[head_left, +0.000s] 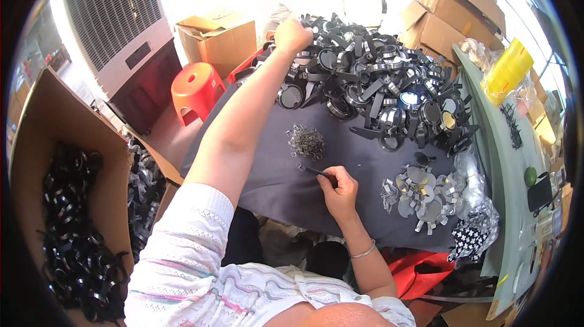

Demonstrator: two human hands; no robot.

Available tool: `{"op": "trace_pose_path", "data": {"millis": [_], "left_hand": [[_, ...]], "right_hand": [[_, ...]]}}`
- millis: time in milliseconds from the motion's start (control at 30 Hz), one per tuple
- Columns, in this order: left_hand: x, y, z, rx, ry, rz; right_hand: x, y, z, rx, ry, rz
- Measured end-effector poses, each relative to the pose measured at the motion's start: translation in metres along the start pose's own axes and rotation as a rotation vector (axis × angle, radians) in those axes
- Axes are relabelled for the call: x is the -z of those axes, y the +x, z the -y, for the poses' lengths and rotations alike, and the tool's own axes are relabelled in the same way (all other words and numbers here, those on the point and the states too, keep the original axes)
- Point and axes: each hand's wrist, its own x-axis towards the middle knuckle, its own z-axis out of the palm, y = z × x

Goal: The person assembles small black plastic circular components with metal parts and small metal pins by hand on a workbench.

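over the dark cloth (271,175), i see the right hand (340,193) pinching a black strap (312,170) near the metal clips (306,142); the left hand (294,36) touches the heap of watch-like pieces (377,86), grip unclear to me.

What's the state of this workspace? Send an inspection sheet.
Surface: table covered with dark grey cloth.
Job's things: dark strip in hand; large heap of black-strapped round pieces; small pile of metal bits; pile of tabbed grey discs.
Clutter: clear plastic bag at the table's right side.
Hands: left hand at the large heap's far left edge, grasp unclear; right hand pinches the strip.
Cables: nothing seen.
Surroundings: red stool, air cooler and open cardboard box of black pieces at left; yellow roll at right.
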Motion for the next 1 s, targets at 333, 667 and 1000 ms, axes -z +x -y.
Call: {"op": "trace_pose_path", "data": {"millis": [333, 667, 1000], "left_hand": [[0.103, -0.262, 0.081, -0.349, -0.164, -0.025], [0.323, -0.473, 0.308, 0.536, 0.286, -0.668], [0.449, -0.544, 0.398, 1.263, 0.980, -0.237]], "right_hand": [[-0.010, -0.003, -0.012, -0.035, 0.137, -0.027], [-0.010, 0.009, -0.032, 0.049, 0.068, -0.014], [-0.002, 0.006, 0.049, -0.135, 0.184, -0.088]]}}
